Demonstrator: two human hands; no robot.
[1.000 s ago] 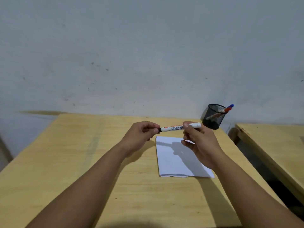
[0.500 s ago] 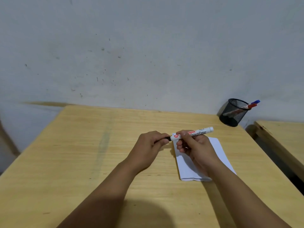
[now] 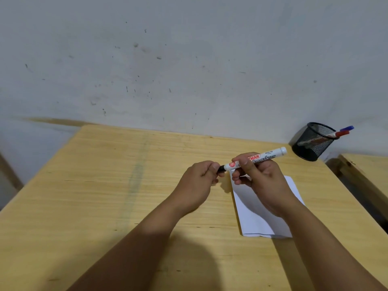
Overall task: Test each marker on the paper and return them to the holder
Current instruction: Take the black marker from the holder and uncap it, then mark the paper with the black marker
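Hands (image 3: 201,181) lower, marker (image 3: 270,155) above paper (image 3: 256,217)

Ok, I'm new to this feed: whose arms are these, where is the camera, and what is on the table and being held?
There is no machine here. A person wears a camera on the head, looking forward and down, so the two bare arms reaching in from the bottom are theirs. The right hand grips the barrel of a white board marker, held above the table. The left hand pinches the marker's black cap end, apparently to pull it off; whether it has come loose is not clear. On the wooden table lies a white sheet of paper, showing no marks where visible. At the far right corner stands a black mesh holder with a red marker and a blue marker leaning out.
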